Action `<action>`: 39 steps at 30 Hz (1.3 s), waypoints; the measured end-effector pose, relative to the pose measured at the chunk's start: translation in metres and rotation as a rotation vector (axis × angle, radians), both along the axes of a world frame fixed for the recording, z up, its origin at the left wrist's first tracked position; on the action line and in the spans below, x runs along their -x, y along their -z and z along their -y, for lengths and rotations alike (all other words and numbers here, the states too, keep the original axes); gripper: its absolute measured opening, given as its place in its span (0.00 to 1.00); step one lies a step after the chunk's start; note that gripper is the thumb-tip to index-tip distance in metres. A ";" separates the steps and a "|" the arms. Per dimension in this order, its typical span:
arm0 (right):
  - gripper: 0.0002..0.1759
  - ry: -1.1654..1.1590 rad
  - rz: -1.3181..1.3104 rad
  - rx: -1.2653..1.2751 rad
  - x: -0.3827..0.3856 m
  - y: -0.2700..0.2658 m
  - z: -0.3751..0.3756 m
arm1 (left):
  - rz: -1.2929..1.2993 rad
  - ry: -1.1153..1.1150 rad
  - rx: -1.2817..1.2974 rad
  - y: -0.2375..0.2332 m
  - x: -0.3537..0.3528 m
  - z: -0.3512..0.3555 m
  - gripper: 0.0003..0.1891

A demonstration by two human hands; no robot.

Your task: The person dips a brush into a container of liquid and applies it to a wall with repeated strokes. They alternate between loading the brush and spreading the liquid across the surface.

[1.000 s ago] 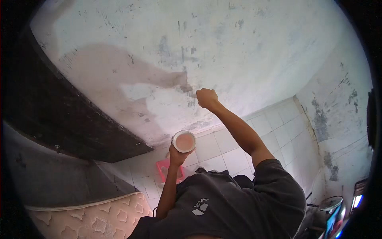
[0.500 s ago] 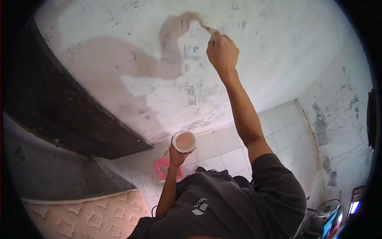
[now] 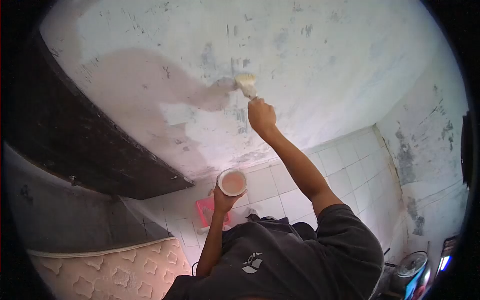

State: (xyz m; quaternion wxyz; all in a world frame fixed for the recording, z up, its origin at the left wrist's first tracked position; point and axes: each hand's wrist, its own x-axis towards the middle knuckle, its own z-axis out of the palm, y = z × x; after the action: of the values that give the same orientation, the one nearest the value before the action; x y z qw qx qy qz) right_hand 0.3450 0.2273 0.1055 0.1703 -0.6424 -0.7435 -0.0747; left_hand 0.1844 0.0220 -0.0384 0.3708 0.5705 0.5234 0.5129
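Note:
My right hand [image 3: 262,116] is closed round the handle of a paintbrush [image 3: 246,84], whose pale bristles point up and sit right at the wall [image 3: 300,75]. The wall is whitish, with grey scuffs and patches. In front of my body, my left hand [image 3: 225,201] grips a white tub [image 3: 220,184] from below and the side. Pinkish liquid [image 3: 233,182] fills part of the tub, and its rim looks smeared.
A dark wooden panel [image 3: 100,130] runs along the left. Below my left hand, a pink basket [image 3: 205,212] sits on the white tiled floor [image 3: 285,190]. A patterned mattress [image 3: 110,272] lies lower left, and a fan [image 3: 411,264] stands lower right.
My right hand has brought the paintbrush down and slightly left along the wall, from the upper part to nearer the middle. My left hand with the tub has barely moved.

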 end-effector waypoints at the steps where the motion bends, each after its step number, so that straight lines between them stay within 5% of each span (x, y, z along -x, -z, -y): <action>1: 0.08 0.004 0.000 0.003 -0.003 0.010 -0.001 | -0.048 -0.023 -0.040 0.002 -0.001 0.000 0.37; 4: 0.09 -0.081 0.025 0.365 -0.015 0.055 -0.017 | 0.012 0.026 -0.059 0.008 -0.004 -0.002 0.38; 8: 0.11 -0.086 0.057 0.409 -0.025 0.080 -0.009 | 0.012 0.029 -0.030 -0.009 -0.007 0.002 0.38; 17: 0.10 0.056 -0.204 -0.001 -0.031 -0.089 -0.023 | -0.051 -0.011 -0.033 -0.007 -0.006 0.002 0.38; 24: 0.11 0.060 -0.288 -0.264 -0.032 -0.151 -0.005 | 0.033 0.026 -0.037 -0.007 -0.003 -0.008 0.36; 30: 0.17 0.043 -0.312 -0.564 -0.006 -0.115 0.015 | -0.007 -0.005 -0.095 -0.012 0.001 -0.007 0.38; 39: 0.17 -0.008 -0.009 -0.029 0.026 0.048 -0.001 | -0.018 -0.020 0.015 0.001 0.014 -0.002 0.38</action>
State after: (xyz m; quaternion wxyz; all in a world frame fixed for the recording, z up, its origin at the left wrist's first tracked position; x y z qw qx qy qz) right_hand 0.3190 0.2286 0.0577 0.1832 -0.6374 -0.7440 -0.0818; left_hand 0.1707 0.0239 -0.0391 0.3651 0.5670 0.5363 0.5075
